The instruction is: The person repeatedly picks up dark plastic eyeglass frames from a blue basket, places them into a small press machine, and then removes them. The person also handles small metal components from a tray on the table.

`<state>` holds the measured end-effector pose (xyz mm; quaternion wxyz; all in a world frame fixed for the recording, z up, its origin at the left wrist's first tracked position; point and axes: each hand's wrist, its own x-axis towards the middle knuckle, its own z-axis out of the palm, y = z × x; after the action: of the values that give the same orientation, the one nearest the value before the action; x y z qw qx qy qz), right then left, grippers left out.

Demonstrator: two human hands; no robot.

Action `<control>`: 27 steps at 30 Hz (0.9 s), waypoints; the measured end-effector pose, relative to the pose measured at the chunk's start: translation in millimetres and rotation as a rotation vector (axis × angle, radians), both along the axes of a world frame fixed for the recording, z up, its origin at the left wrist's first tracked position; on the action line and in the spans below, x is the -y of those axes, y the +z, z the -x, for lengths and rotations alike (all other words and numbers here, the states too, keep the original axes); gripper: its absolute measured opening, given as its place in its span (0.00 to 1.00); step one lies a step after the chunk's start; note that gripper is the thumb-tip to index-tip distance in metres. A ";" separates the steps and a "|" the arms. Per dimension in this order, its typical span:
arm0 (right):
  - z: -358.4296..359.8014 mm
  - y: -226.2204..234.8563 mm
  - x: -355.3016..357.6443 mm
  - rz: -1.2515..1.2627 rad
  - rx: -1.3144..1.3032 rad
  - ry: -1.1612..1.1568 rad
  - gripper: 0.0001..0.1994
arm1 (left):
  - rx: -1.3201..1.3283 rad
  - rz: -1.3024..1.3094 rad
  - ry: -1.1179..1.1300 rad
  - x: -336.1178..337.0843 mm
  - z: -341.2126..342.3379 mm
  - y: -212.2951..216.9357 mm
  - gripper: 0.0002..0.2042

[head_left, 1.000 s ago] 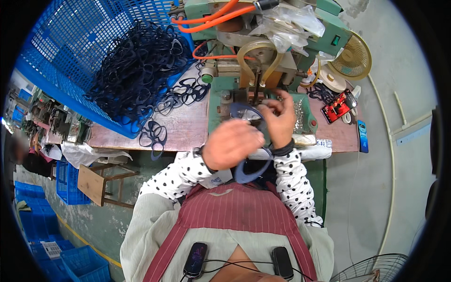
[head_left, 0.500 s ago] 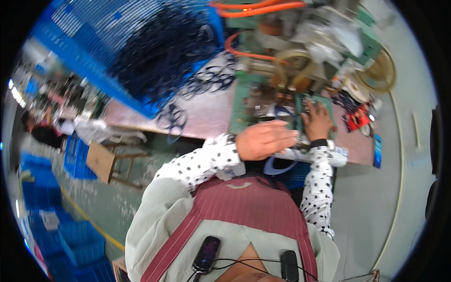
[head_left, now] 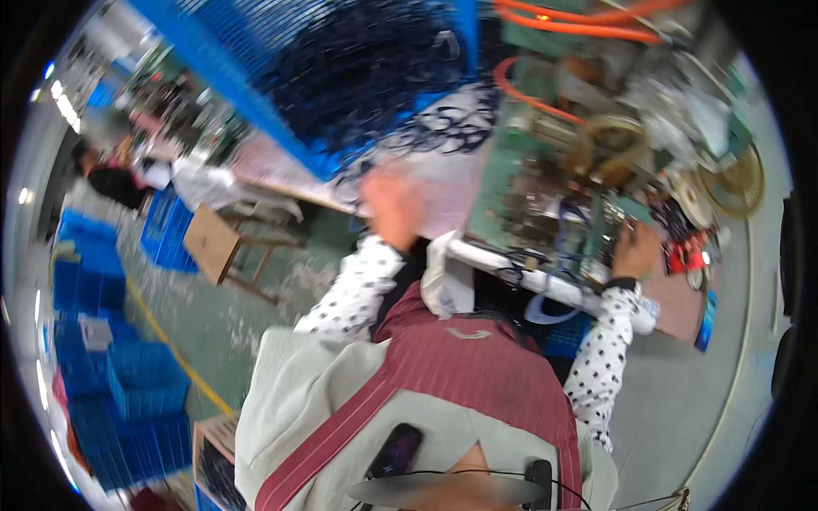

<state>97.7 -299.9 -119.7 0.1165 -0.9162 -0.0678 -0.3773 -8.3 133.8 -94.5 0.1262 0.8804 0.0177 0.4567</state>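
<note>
My left hand [head_left: 394,204] is smeared by motion above the table's near edge, beside a pile of thin dark navy loops [head_left: 447,128]; whether it holds anything is hidden by the blur. My right hand [head_left: 637,251] rests at the right side of a small metal bench machine [head_left: 541,200], its fingers stretched onto the metal parts. A blue band [head_left: 573,232] lies on the machine, just left of that hand. Below, a pale blue-grey loop [head_left: 550,313] hangs at a white padded bar [head_left: 528,274] along the machine's front.
A big blue crate [head_left: 290,145] heaped with navy loops stands tilted at the back left. Orange hoses [head_left: 579,27] run behind the machine. A round yellowish basket [head_left: 734,180] lies at the right. A wooden stool [head_left: 213,243] and stacked blue crates [head_left: 145,383] stand on the floor at left.
My left hand has left the machine's front and moved left toward the loops near the crate. My right hand stays at the machine. The whole view has shifted, with the table now further right.
</note>
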 end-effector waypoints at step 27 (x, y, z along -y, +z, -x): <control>46.6 73.5 -72.1 -0.424 0.225 0.205 0.08 | 0.165 -0.046 -0.651 68.1 -33.7 76.0 0.13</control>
<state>51.1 -227.8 -46.2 0.3352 -0.8121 -0.0924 -0.4687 25.5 65.7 -18.6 0.2463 0.8026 -0.2850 0.4625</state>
